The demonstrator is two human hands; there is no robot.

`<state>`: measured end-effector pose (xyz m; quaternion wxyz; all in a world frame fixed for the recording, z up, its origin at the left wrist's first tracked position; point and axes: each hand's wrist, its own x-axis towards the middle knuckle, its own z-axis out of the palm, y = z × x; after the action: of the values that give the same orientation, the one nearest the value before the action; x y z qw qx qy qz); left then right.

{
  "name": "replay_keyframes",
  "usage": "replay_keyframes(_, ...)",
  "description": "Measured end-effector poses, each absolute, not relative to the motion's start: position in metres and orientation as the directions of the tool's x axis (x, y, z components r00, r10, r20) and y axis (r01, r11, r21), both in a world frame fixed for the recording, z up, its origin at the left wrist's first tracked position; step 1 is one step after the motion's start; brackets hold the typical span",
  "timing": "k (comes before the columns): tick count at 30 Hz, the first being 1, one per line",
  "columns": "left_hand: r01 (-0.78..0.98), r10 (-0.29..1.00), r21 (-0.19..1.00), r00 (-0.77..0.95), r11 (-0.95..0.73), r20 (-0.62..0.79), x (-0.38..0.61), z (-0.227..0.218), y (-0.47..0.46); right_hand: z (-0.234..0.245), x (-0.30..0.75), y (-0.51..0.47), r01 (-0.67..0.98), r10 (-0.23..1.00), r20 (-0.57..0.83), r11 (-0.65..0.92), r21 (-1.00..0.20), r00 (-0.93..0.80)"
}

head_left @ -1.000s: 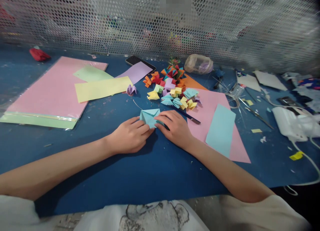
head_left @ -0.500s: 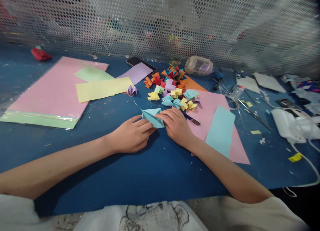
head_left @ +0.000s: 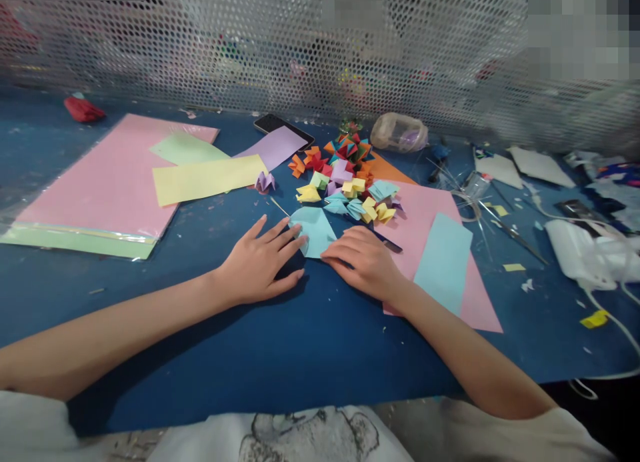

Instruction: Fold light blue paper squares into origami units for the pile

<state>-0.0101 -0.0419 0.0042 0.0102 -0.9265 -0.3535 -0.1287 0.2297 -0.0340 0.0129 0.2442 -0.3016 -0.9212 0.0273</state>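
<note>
A light blue folded paper piece (head_left: 313, 230) lies on the blue table (head_left: 300, 342) between my hands. My left hand (head_left: 257, 265) rests flat, fingers spread, fingertips touching the paper's left edge. My right hand (head_left: 363, 261) lies palm down with its fingers pressing along the paper's lower right edge. Just beyond sits a heap of small folded paper units (head_left: 345, 179) in orange, red, yellow, blue and purple.
A wrapped stack of pink and green paper (head_left: 100, 182) lies at left with yellow (head_left: 205, 177), green and purple (head_left: 275, 147) strips. A pink sheet (head_left: 425, 215) with a blue strip (head_left: 443, 259) lies right, beside a dark pen (head_left: 387, 241). Phone (head_left: 270, 122), plastic bag (head_left: 399, 132), scissors (head_left: 510, 232), white cables (head_left: 590, 255), mesh wall behind.
The blue paper was held pinched and partly raised; now it lies flattened. My left hand has spread its fingers flat, and my right hand has slid down to the paper's lower edge.
</note>
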Motion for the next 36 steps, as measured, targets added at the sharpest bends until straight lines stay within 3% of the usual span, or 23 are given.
replay_keyframes(5,0.657,0.665,0.109,0.727,-0.746,0.173,-0.010,0.005,-0.039,0.016,0.228,-0.038,0.444,0.518,0.394,0.855,-0.268,-0.759)
replay_keyframes(9,0.661,0.674,0.133,0.718,-0.739,0.173,-0.011,0.005,-0.038,0.018,0.234,-0.035,0.467,0.569,0.342,0.817,-0.336,-0.748)
replay_keyframes(13,0.659,0.667,0.118,0.713,-0.743,0.217,-0.011,0.005,-0.038,0.018,0.234,-0.034,0.489,0.581,0.310,0.808,-0.328,-0.753)
replay_keyframes(23,0.424,0.401,0.023,0.837,-0.905,0.373,-0.012,0.001,-0.039,0.011,0.225,-0.039,0.642,0.778,0.256,0.621,-0.450,-0.573)
replay_keyframes(36,0.432,0.399,-0.022,0.850,-0.902,0.344,-0.011,0.003,-0.040,0.009,0.222,-0.041,0.675,0.832,0.228,0.547,-0.495,-0.506)
